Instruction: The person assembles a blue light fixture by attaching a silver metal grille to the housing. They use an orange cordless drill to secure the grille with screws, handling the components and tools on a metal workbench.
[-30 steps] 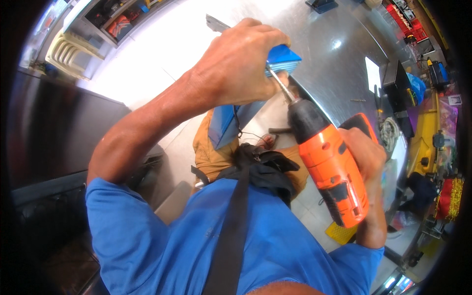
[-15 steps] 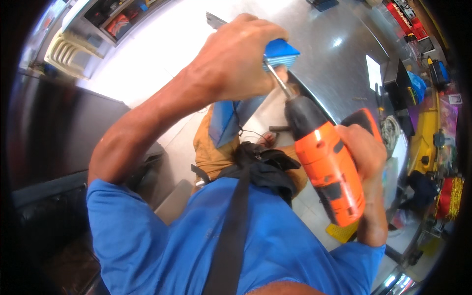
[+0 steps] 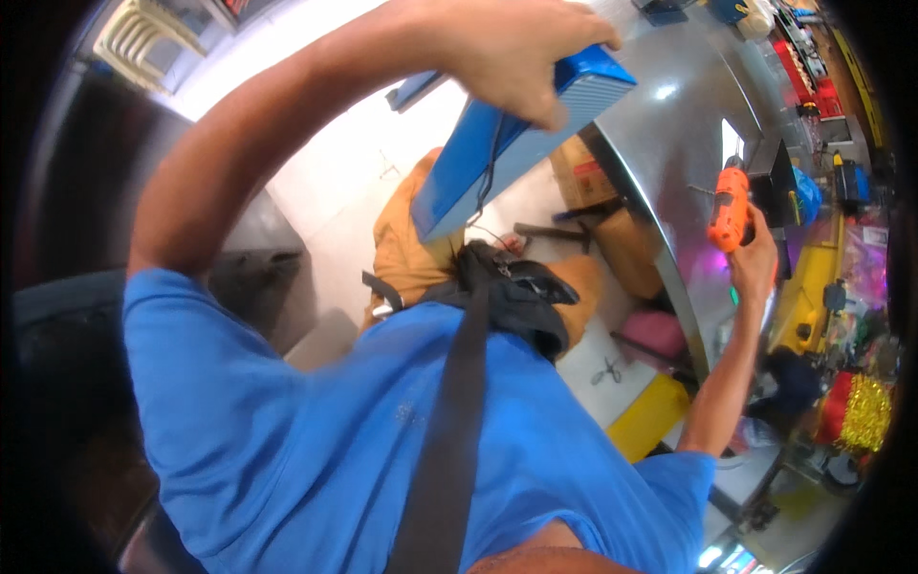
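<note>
My left hand (image 3: 512, 57) grips the upper end of a long blue metal case (image 3: 497, 158), its fingers bent over the edge. The case slants down toward my lap, and its ribbed end faces up to the right. A thin dark cable (image 3: 486, 182) runs along its side. Off to the right, my right hand (image 3: 755, 256) is wrapped around an orange and black power drill (image 3: 731, 212). The drill is over the metal table (image 3: 674, 124), its bit end pointing away from me. Whether it touches the tabletop I cannot tell.
Along the table's right side lie a dark box (image 3: 771, 163), a white sheet (image 3: 732, 139), a yellow tool (image 3: 808, 287) and a red and gold roll (image 3: 861, 411). Cardboard boxes (image 3: 581, 172) stand under the table. Stacked cream plastic chairs (image 3: 143, 38) are at the far left.
My right hand has carried the drill away from the case, out to the right over the table. The blue case has tilted, and more of its length shows.
</note>
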Demonstrator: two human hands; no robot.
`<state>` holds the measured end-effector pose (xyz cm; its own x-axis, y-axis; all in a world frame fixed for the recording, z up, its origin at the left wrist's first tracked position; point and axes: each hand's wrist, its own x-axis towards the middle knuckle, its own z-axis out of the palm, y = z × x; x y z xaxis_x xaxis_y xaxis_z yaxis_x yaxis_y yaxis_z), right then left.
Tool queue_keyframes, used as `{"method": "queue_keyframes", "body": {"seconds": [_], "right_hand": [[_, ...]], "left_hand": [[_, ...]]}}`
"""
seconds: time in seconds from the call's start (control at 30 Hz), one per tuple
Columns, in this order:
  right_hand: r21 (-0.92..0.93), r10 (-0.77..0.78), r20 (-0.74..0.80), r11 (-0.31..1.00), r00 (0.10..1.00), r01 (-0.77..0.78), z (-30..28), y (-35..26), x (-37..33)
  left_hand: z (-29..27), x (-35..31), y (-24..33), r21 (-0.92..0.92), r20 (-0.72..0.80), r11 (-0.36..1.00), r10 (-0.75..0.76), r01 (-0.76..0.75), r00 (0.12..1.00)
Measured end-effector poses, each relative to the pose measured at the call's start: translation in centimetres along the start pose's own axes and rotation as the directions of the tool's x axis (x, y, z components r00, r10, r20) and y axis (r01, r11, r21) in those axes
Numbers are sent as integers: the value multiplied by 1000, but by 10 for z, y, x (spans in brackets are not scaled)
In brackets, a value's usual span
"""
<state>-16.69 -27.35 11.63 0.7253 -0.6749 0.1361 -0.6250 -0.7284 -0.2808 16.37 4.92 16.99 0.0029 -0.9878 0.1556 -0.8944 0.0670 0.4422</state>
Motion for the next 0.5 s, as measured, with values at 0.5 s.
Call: {"method": "queue_keyframes", "body": {"seconds": [0.5], "right_hand": [[595, -275, 107, 787, 955, 160, 23, -40, 7]], "left_hand": [[15, -54, 37, -56, -301, 990, 104, -126, 948]]}}
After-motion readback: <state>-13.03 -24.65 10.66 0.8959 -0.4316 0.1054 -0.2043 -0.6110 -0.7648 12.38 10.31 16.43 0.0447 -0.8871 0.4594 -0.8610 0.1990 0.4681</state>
